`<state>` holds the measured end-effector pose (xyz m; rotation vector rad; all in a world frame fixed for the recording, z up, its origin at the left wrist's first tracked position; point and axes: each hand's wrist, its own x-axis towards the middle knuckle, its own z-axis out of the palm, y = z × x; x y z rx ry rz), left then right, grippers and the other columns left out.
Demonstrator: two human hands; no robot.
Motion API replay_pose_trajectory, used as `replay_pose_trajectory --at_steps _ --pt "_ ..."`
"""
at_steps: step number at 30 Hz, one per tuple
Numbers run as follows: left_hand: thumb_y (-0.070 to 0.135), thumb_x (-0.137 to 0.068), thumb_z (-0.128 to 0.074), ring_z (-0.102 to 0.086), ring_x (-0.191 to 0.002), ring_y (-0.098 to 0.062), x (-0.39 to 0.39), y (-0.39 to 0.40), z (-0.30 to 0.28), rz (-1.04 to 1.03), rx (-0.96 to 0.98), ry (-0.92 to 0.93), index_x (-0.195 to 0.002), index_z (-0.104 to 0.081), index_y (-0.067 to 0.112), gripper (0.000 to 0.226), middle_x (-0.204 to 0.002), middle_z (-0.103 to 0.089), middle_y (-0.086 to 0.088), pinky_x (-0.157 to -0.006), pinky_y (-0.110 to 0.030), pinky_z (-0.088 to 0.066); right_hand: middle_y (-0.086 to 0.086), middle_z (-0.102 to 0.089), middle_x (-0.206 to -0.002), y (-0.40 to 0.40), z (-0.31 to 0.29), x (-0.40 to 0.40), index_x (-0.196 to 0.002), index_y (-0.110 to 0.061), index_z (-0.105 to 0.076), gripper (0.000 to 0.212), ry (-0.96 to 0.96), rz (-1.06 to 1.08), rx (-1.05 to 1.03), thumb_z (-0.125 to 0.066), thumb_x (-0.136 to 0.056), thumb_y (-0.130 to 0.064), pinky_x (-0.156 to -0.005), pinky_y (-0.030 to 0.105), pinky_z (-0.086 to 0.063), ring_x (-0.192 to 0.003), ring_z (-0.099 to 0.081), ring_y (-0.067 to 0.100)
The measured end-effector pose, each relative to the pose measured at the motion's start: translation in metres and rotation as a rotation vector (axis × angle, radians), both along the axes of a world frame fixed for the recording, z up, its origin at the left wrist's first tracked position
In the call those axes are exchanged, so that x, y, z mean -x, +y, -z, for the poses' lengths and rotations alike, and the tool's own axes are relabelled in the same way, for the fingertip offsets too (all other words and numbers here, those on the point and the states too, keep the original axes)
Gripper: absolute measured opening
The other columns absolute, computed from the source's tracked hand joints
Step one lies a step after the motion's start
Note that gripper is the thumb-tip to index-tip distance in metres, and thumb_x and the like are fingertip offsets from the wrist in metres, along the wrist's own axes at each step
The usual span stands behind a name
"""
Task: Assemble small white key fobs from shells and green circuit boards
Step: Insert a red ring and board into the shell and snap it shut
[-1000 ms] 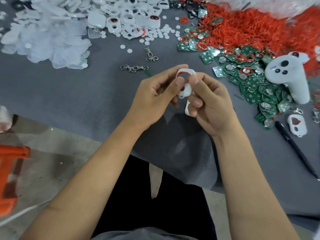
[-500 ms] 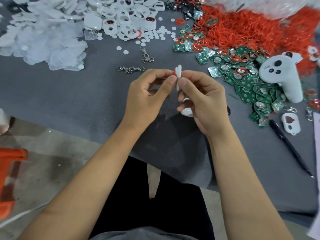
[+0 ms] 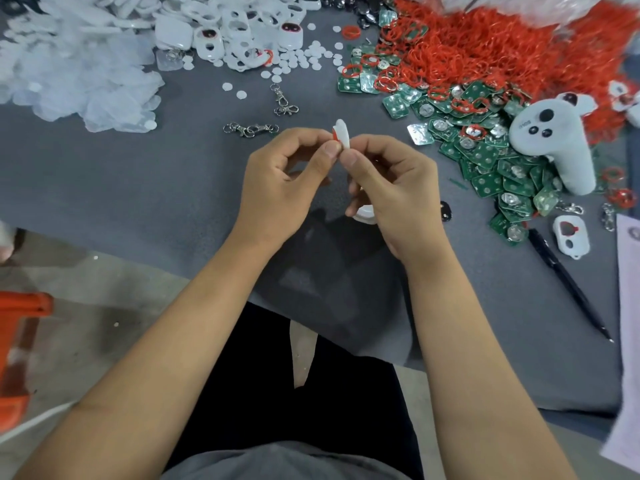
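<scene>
Both hands meet over the grey cloth (image 3: 145,188). My left hand (image 3: 280,181) and my right hand (image 3: 394,188) pinch a white fob shell (image 3: 342,133) between thumbs and forefingers. The shell is turned edge-on, with a red ring showing on its left side. A second white shell piece (image 3: 365,213) is tucked under the lower fingers of my right hand. Green circuit boards (image 3: 491,168) lie heaped to the right, and white shells (image 3: 242,36) are piled at the top.
Red rubber rings (image 3: 485,46) cover the top right. A white controller (image 3: 554,143) lies on the boards. Clear plastic bags (image 3: 79,74) are at top left, metal clasps (image 3: 251,129) just beyond my hands. A black pen (image 3: 568,285) and a part-built shell (image 3: 570,239) lie right.
The shell has been turned from face-on to edge-on between my fingertips. Both hands stayed together at the same spot.
</scene>
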<state>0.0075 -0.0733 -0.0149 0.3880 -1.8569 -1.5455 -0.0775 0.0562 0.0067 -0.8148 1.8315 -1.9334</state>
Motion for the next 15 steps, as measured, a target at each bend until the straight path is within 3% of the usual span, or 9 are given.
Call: replay_pose_trajectory --at_steps 10,15 --pt "0.023 -0.1 -0.067 -0.073 -0.087 -0.008 0.001 -0.0031 0.0045 -0.019 0.037 -0.04 -0.104 -0.07 0.017 0.008 -0.096 -0.075 0.013 -0.084 -0.039 -0.063 -0.008 -0.063 -0.068 -0.0052 -0.001 -0.0049 -0.103 -0.005 -0.07 0.007 -0.027 0.002 -0.001 -0.065 -0.1 -0.001 -0.062 0.032 -0.062 -0.062 -0.053 0.009" --pt "0.026 -0.1 -0.066 -0.074 -0.091 -0.012 0.0009 -0.0022 0.0037 -0.007 0.024 -0.038 -0.101 -0.069 0.027 0.003 -0.098 -0.075 0.011 -0.087 -0.043 -0.063 -0.009 -0.063 -0.069 -0.008 -0.0009 -0.0069 -0.103 -0.004 -0.07 0.007 -0.008 0.023 -0.006 -0.064 -0.1 -0.001 -0.065 0.033 -0.062 -0.061 -0.052 0.009"
